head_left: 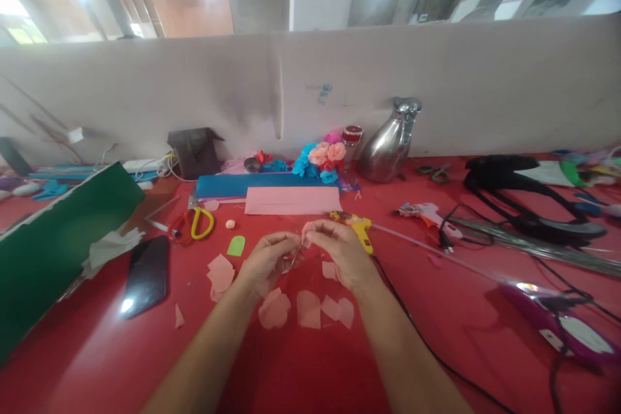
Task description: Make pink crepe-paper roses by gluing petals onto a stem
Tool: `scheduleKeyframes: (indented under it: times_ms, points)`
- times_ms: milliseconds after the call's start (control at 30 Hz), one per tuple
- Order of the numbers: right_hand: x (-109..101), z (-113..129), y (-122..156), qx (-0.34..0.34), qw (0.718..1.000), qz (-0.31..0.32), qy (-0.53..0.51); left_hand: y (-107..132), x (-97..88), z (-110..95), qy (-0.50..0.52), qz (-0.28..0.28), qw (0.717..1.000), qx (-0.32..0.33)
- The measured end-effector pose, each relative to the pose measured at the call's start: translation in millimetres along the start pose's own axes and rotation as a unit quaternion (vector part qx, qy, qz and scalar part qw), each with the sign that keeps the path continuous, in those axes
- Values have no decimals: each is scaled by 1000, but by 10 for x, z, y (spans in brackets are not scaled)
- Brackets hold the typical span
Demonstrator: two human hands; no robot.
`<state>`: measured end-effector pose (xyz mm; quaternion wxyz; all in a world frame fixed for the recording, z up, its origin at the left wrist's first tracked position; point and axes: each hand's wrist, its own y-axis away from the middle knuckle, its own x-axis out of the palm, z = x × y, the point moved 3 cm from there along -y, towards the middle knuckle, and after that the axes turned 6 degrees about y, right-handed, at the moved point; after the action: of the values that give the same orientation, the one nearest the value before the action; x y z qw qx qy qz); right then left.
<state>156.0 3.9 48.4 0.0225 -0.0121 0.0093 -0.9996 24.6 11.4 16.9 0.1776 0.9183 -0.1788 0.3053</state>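
My left hand point(272, 259) pinches a thin wire stem point(294, 257) that slants up toward the other hand. At the top of that stem, my right hand point(339, 251) has its fingers closed on a small pink paper petal point(306, 234). Cut pink paper pieces point(309, 309) lie on the red table below both hands, and another pile of pink petals point(221, 273) rests left of my left wrist. A green rounded paper template point(236, 246) is beside that pile. Just behind my right hand lies a yellow glue gun point(356, 228).
Yellow-and-red-handled scissors point(201, 223) and a black phone point(147, 275) lie at left, near a green board point(72, 239). Behind are folded pink paper point(294, 200), paper flowers point(327, 154) and a steel jug point(392, 142). Glue guns, cords and a purple device point(557, 323) occupy the right.
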Motion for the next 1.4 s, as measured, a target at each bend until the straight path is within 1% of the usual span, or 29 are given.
scheduleKeyframes:
  times_ms: [167,333,467,633,833,1000,1200,1400]
  points:
    - [2,0,-2,-7,1000,-5,7,-4,-3,0,-15,-3,1000,1]
    - [-4,-55,-14,-7,1000,-19,6,12,29,-7,-56,-38,997,26]
    - [1,-51,-11,-10,1000,-22,17,14,49,-8,-88,-55,993,52]
    - [16,4,0,-41,999,-14,30,7,24,-24,-72,-68,992,78]
    - [35,-32,-6,-15,998,-27,61,12,9,-28,-49,-77,992,81]
    - [43,-50,-10,-14,996,-36,86,15,14,-35,-45,-87,992,81]
    - [43,-66,-11,-17,995,-29,90,25,35,-59,-43,-98,990,87]
    - [50,-73,-14,-12,996,-35,82,29,36,-68,-42,-107,989,88]
